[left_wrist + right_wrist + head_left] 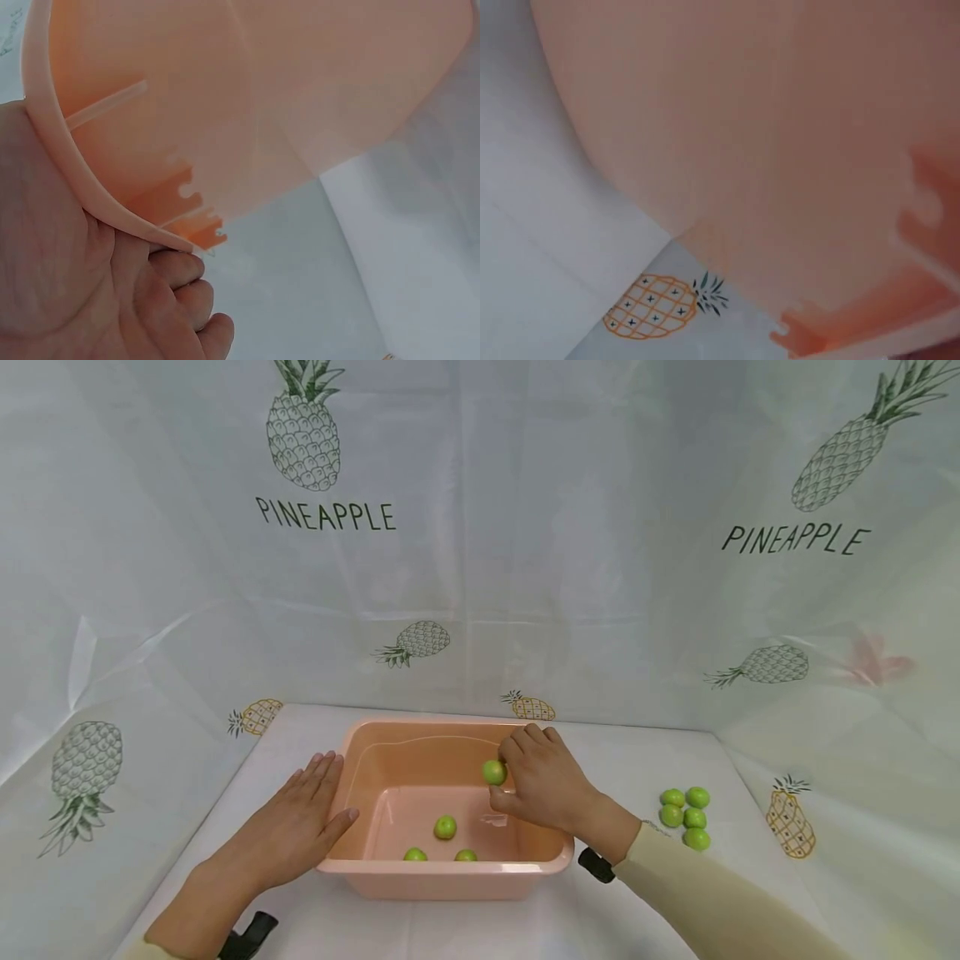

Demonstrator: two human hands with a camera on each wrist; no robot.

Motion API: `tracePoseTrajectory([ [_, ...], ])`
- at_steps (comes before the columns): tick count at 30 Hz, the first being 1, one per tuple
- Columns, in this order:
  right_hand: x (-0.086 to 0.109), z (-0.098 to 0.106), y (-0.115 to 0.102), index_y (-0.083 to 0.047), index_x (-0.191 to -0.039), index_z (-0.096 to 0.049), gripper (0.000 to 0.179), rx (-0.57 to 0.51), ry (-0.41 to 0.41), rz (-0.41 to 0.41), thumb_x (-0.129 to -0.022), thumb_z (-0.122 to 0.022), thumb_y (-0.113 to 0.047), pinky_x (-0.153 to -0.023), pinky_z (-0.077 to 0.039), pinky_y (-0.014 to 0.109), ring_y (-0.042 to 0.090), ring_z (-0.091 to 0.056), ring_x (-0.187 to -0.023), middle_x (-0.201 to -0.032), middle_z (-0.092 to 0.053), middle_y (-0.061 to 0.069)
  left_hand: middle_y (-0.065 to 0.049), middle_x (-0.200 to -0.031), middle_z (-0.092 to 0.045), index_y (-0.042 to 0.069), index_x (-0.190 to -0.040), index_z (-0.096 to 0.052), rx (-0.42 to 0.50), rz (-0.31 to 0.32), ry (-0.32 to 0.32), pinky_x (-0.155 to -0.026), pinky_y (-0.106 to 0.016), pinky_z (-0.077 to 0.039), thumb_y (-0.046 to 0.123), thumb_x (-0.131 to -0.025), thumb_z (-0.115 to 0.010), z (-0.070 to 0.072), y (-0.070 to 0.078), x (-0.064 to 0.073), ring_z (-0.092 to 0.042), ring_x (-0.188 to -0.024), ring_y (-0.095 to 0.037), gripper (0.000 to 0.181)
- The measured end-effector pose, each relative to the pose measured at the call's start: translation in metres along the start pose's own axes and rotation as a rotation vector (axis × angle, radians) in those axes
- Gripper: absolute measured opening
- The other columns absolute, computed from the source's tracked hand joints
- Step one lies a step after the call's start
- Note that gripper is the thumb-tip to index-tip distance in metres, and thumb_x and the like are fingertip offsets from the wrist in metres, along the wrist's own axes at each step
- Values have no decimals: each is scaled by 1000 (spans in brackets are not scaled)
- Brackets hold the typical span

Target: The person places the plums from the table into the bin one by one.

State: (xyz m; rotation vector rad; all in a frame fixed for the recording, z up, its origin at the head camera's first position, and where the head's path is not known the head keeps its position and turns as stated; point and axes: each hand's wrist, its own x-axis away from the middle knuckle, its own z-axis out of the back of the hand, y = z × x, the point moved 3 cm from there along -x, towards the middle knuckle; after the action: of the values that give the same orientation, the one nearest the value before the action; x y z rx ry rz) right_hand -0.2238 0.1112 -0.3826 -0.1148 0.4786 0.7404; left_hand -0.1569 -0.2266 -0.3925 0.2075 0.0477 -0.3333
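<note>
A peach-coloured plastic basin [450,881] stands on the white table. My left hand [294,818] rests on its left rim, fingers extended along the edge and thumb lapping over it; in the left wrist view the palm lies against the rim [79,184]. My right hand [542,779] reaches in over the basin's right side and pinches a small round green fruit [493,772] between thumb and fingers. Below, on the basin's floor, lie three similar green fruits [445,827], two partly hidden by the front rim. The right wrist view shows mostly the basin's outer wall [727,112].
Several more green fruits [672,816] sit in a cluster on the table [622,893], right of the basin. A white sheet printed with pineapples [525,568] hangs behind and along the sides.
</note>
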Motion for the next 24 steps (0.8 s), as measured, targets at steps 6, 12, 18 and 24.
tracePoseTrajectory([
  [6,0,-7,-9,-14,-89,-60,30,-9,16,47,-80,-74,-39,-88,-46,39,20,-50,-90,-89,-58,-2,-31,-169,-28,-13,-160,-29,10,3,-4,-125,-65,-29,48,-108,-53,0,0,0,-26,-157,-51,83],
  [12,3,-13,-11,-14,-85,-58,32,17,48,98,-79,-75,-40,-98,-46,44,22,-47,-83,-79,-49,-3,-32,-167,-31,-13,-159,-31,7,-5,8,-124,-66,-31,47,-108,-55,-1,0,0,-28,-156,-51,82],
  [18,4,-16,-11,-13,-86,-60,32,41,24,97,-80,-74,-42,-96,-46,43,22,-47,-82,-79,-51,-2,-31,-168,-30,-13,-159,-31,9,-5,6,-125,-65,-29,48,-108,-54,-2,0,1,-28,-156,-51,83],
  [24,5,-16,-12,-10,-91,-63,36,66,1,93,-80,-77,-40,-91,-46,41,22,-47,-80,-81,-54,-1,-32,-168,-29,-13,-159,-30,23,-13,4,-125,-65,-29,48,-109,-53,-1,0,2,-27,-156,-51,82],
])
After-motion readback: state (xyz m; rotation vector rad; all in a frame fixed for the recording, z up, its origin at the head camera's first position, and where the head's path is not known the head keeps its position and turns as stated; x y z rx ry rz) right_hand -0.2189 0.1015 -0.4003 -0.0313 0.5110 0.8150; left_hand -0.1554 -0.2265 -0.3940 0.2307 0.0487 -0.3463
